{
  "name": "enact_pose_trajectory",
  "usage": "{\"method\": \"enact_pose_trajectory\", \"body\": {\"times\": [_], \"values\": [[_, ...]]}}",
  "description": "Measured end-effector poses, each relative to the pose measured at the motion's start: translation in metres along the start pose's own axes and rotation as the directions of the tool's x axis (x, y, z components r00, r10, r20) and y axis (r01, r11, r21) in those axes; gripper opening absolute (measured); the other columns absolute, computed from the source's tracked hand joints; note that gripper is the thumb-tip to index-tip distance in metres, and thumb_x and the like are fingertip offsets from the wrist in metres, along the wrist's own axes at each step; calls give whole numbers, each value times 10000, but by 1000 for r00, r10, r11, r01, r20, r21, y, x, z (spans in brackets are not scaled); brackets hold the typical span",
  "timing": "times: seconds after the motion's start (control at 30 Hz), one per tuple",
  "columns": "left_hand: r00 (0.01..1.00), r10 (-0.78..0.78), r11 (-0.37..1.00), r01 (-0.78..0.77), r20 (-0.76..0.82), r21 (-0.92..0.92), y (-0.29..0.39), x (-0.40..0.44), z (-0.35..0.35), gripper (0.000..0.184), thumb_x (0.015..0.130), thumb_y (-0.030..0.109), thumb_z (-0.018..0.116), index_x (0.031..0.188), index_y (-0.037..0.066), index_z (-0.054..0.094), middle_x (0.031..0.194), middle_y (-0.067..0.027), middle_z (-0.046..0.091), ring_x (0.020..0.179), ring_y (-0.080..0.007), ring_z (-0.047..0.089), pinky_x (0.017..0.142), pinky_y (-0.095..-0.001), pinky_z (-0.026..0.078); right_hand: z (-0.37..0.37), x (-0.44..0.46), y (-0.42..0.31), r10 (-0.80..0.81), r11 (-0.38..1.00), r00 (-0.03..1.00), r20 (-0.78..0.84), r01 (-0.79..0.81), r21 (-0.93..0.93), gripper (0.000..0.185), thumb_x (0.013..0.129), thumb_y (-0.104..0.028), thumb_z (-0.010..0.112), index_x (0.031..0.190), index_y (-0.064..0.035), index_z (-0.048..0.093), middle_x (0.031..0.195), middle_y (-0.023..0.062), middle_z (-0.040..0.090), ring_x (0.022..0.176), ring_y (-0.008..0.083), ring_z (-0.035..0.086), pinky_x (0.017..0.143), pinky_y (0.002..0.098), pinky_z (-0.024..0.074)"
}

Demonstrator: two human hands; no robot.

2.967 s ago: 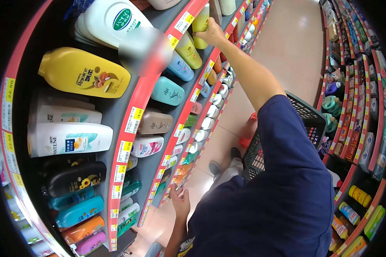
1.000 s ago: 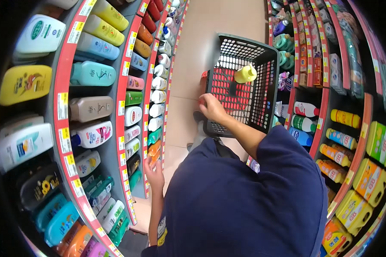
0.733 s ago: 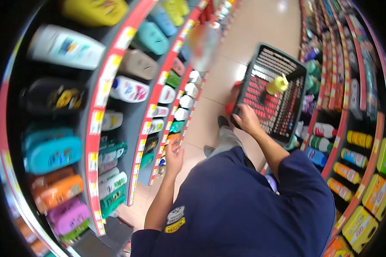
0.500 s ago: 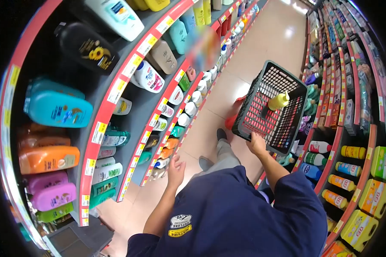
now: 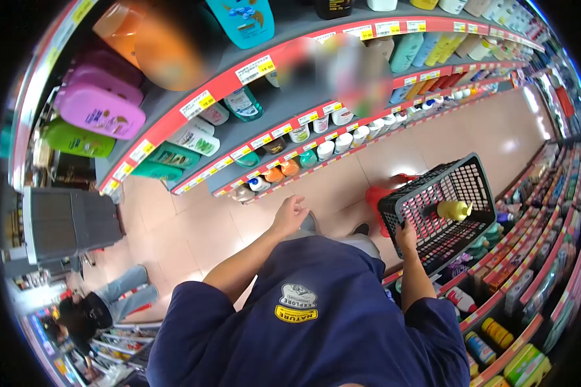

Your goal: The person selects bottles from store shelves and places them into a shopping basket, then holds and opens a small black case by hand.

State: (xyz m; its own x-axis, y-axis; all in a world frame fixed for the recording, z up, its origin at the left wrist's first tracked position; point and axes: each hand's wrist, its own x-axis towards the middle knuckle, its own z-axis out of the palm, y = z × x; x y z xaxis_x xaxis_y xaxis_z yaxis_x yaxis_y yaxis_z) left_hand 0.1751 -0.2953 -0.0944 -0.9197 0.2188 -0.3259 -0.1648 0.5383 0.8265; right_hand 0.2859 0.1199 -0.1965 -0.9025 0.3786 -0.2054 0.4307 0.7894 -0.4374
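My right hand (image 5: 406,238) is closed round the near rim of a dark plastic shopping basket (image 5: 481,184) with mesh sides. A yellow pump bottle (image 5: 455,210) lies inside the basket on its side. Something red (image 5: 376,208) shows beside and beneath the basket; I cannot make out what it is. My left hand (image 5: 290,216) hangs in front of my body, holding nothing, its fingers loosely bent and apart. It is nearest the lower shelf with orange bottles (image 5: 290,168), without touching it.
Shelves with red price strips (image 5: 258,69) hold several shampoo bottles, among them a purple bottle (image 5: 103,115). More shelving with yellow bottles (image 5: 497,333) lines the right side. A grey cabinet (image 5: 71,222) stands at left; beyond it is a person in jeans (image 5: 128,290).
My view has turned left, bringing the cabinet and the other person into sight. The basket appears lower and farther right, still held in my right hand. My left hand remains empty.
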Motion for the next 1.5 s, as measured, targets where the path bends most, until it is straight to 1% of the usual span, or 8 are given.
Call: {"method": "enact_pose_trajectory", "body": {"times": [0.3, 0.37, 0.63, 0.8, 1.2, 1.33, 1.43, 1.5], "values": [[969, -103, 994, 93, -226, -53, 47, 28, 17, 506, 846, 248, 667, 1250, -13, 512, 1195, -180, 608, 935, -234, 649, 845, -368, 503, -12, 8, 32, -183, 969, 970, 157, 152, 196, 358, 797, -263, 667, 916, 54, 551, 849, 291, 606, 840, 462, 598, 749, 477, 471], [910, -39, 998, 18, -412, -56, 38, 50, 22, 526, 846, 272, 683, 1245, -25, 513, 1141, -168, 629, 961, -209, 642, 831, -355, 504, -14, 11, 38, -230, 960, 962, 151, 198, 198, 363, 796, -262, 666, 919, 60, 552, 865, 292, 602, 855, 461, 592, 762, 476, 467], [765, -16, 981, -111, -644, -156, 105, 98, -20, 745, 803, 229, 744, 1351, -96, 359, 1315, -269, 481, 1127, -322, 572, 930, -381, 488, -28, 12, 37, -261, 949, 934, 243, 202, 240, 474, 771, -279, 706, 1054, 78, 574, 958, 284, 623, 928, 429, 606, 824, 441, 478], [661, 52, 995, -98, -748, -18, 112, 164, -49, 879, 763, 313, 770, 1385, -101, 306, 1314, -304, 463, 1212, -384, 503, 1015, -407, 426, -35, 14, 33, -214, 958, 923, 320, 134, 253, 548, 768, -276, 717, 1148, 83, 553, 991, 252, 644, 944, 374, 634, 836, 413, 491], [485, 117, 990, 16, -866, 142, 157, 264, -100, 995, 680, 411, 813, 1376, -73, 292, 1287, -321, 434, 1183, -464, 461, 1012, -457, 417, -27, -31, 32, -50, 989, 998, 38, 45, 142, 641, 727, -179, 731, 1275, 32, 474, 1141, 269, 556, 1077, 420, 537, 932, 455, 442], [604, 234, 954, 9, -762, 300, 175, 275, -112, 1099, 692, 644, 704, 1413, -59, 264, 1386, -310, 369, 1301, -453, 338, 1107, -482, 274, -31, -37, 28, -50, 996, 997, -53, 54, 78, 657, 718, -168, 737, 1285, 20, 463, 1141, 264, 555, 1084, 425, 525, 949, 463, 421], [627, 261, 945, -8, -735, 328, 178, 287, -115, 1081, 698, 647, 702, 1408, -51, 282, 1409, -310, 340, 1324, -448, 313, 1123, -478, 251, -32, -39, 29, -20, 995, 999, -51, 25, 94, 658, 722, -171, 734, 1290, 16, 459, 1149, 259, 560, 1099, 418, 524, 956, 455, 417], [625, 95, 988, 33, -775, 148, 193, 275, -111, 1154, 670, 613, 759, 1421, -65, 203, 1435, -321, 276, 1336, -442, 301, 1119, -462, 268, -31, -43, 31, 15, 997, 999, -42, -11, 83, 664, 722, -168, 732, 1299, 8, 454, 1173, 260, 552, 1115, 426, 519, 958, 460, 422]]}}
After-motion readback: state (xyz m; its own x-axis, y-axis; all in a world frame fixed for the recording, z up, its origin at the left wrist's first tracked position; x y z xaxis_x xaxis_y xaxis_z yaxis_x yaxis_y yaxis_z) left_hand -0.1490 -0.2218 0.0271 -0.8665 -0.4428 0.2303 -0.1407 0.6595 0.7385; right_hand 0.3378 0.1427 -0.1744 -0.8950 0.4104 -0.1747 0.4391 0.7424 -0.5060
